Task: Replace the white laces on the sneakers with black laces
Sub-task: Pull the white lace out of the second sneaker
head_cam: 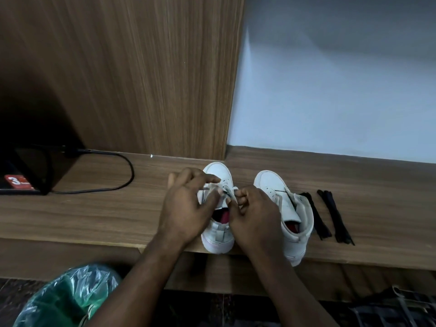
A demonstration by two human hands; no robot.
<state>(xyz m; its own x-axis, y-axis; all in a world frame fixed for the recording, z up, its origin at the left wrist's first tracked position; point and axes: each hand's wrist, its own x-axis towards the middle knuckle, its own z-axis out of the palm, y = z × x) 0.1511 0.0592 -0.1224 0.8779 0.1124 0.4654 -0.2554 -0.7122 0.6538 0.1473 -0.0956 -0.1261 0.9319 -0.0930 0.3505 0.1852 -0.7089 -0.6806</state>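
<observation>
Partly hiding one sneaker point(218, 172), left hand point(186, 208) and right hand point(257, 219) pinch its blurred white lace point(230, 193).

A wood-grain panel point(141, 79) rose at eleven o'clock, a pale wall point(330, 79) at one. The brown wooden surface point(94, 213) ran beneath both, dark floor point(200, 310) at six.

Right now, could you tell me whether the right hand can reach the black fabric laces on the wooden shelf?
Probably yes: the black fabric laces lie uncovered just beyond the right white sneaker, though the right hand is busy pinching the white lace of the left white sneaker.
</observation>
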